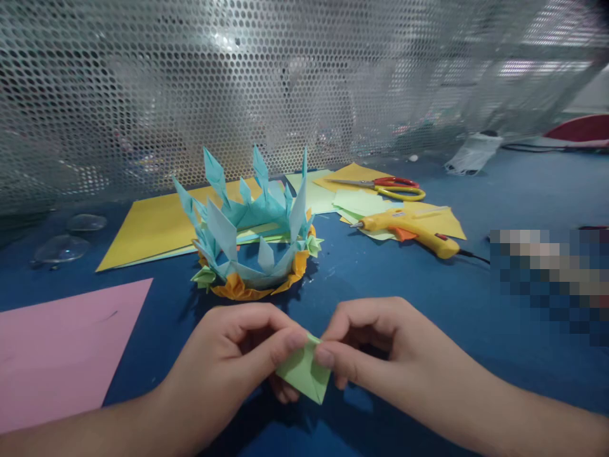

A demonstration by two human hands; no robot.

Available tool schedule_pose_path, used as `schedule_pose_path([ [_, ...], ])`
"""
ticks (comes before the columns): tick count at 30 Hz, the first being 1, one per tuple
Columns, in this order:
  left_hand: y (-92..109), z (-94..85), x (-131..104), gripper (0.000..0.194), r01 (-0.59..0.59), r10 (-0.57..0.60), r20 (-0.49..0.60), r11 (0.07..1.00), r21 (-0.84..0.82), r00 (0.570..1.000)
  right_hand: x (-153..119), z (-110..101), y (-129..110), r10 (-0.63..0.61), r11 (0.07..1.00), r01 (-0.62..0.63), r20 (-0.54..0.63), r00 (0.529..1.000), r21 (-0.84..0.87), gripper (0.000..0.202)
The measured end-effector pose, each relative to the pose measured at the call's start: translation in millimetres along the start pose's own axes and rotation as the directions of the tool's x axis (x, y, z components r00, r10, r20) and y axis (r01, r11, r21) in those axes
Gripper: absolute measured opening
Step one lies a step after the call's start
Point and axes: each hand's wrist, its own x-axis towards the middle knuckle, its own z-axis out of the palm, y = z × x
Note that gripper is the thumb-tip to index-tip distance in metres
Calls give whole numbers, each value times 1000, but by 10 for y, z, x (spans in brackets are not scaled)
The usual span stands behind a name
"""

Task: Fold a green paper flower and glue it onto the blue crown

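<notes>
A small piece of folded green paper [305, 374] is pinched between both hands, low in the middle of the view. My left hand [242, 349] grips its left upper edge, thumb on top. My right hand [368, 343] holds the upper right edge between thumb and fingers. Crease lines show on the paper's face, and its point hangs downward. Just beyond my hands stands a folded paper crown [247, 273], light blue with upright points, an orange band round its base and small green pieces at the sides.
A yellow glue gun [404, 228] lies on coloured paper at the right, with scissors [394, 187] behind it. Yellow sheets [147, 222] lie behind the crown, a pink sheet [71, 349] at left. A perforated metal screen [285, 82] rises at the blue table's back.
</notes>
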Motion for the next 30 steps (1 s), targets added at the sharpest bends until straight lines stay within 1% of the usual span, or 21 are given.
schedule_pose_path([
  [5, 21, 0, 20, 14, -15, 15, 21, 1000, 24, 1000, -10, 2, -21, 2, 1000, -3, -43, 999, -26, 22],
  [8, 30, 4, 17, 12, -12, 12, 9, 999, 35, 1000, -18, 19, -19, -35, 998, 30, -79, 996, -57, 22],
  [11, 39, 16, 8, 7, 12, -11, -1, 999, 32, 1000, -34, 32, -10, -84, 988, 67, -123, 989, -137, 22],
  [14, 40, 25, 2, 10, 33, -33, -13, 998, 45, 999, -48, 33, 1, -113, 981, 88, -139, 984, -172, 26],
  [17, 36, 28, 4, 12, 33, -32, -32, 999, 35, 999, -48, 19, 18, -117, 985, 100, -119, 986, -139, 30],
  [19, 39, 30, 12, 10, 36, -35, -30, 999, 28, 999, -42, 4, 31, -108, 992, 101, -86, 990, -80, 33],
  [24, 94, 49, 45, 11, 67, -66, 11, 996, -53, 998, -15, -32, 40, -106, 990, 104, 18, 994, 91, 39],
  [30, 137, 53, 40, 10, 66, -64, 26, 995, -71, 998, -20, -59, 24, -117, 978, 99, 90, 989, 185, 40],
])
